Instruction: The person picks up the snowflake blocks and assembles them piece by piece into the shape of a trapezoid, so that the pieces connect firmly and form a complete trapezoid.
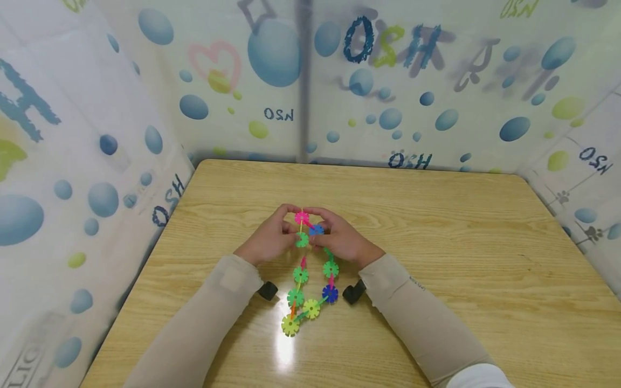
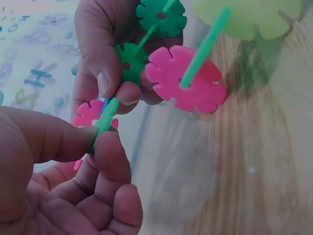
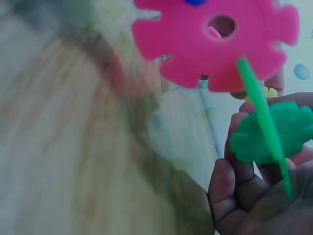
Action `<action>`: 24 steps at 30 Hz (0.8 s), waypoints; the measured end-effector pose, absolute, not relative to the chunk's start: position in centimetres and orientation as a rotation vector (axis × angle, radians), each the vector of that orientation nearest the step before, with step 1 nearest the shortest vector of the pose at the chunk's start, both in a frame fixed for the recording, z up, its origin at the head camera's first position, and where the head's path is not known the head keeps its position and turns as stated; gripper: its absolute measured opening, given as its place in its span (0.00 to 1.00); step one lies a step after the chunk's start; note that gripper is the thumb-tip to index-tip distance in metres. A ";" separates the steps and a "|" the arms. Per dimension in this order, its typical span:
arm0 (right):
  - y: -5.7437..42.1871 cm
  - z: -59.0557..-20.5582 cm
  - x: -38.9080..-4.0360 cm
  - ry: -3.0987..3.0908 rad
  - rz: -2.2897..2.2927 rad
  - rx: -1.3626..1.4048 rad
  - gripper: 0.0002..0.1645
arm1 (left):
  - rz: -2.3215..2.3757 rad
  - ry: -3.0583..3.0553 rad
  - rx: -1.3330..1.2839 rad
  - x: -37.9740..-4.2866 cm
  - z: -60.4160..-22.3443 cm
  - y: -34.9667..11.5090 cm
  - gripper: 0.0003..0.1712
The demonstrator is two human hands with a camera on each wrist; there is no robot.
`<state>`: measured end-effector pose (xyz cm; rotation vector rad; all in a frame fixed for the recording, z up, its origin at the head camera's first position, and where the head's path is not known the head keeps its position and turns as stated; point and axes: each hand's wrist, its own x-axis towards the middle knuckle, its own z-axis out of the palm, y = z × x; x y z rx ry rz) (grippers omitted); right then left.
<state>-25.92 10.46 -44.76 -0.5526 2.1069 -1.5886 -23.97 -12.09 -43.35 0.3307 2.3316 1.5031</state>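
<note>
Slotted plastic snowflake discs are joined edge to edge into a looped chain between my two hands. My left hand [image 1: 267,240] pinches a green disc [image 1: 303,240] between thumb and fingers, with its index fingertip up at a pink disc [image 1: 302,217]. Opposite it, my right hand [image 1: 343,240] grips a blue disc [image 1: 317,230], its index finger also reaching the pink one. Seen from the left wrist, the left thumb and forefinger squeeze the green disc [image 2: 103,125] edge-on. Below the hands the chain runs through another green disc [image 1: 301,275], a yellow disc [image 1: 290,325] and a dark blue disc [image 1: 330,293].
A wood-grain table [image 1: 461,242] lies under the arms, with a bright light reflection near its front. Patterned curtains [image 1: 388,102] stand behind and at both sides. A black wrist device [image 1: 354,292] sits under the right cuff, and a similar black one [image 1: 268,291] by the left.
</note>
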 end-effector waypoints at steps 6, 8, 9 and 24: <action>10.5 -44.7 -26.0 2.128 -1.565 -0.551 0.41 | 1.525 2.351 0.328 -23.9 -43.4 -11.9 0.30; 10.5 -44.7 -26.0 2.132 -1.564 -0.568 0.41 | 1.545 2.358 0.323 -23.8 -43.4 -11.7 0.30; 10.5 -44.7 -26.0 2.132 -1.566 -0.575 0.41 | 1.556 2.361 0.317 -23.7 -43.4 -11.6 0.31; 10.4 -44.6 -25.7 2.103 -1.591 -0.576 0.49 | 1.637 2.345 0.243 -23.1 -43.3 -10.6 0.32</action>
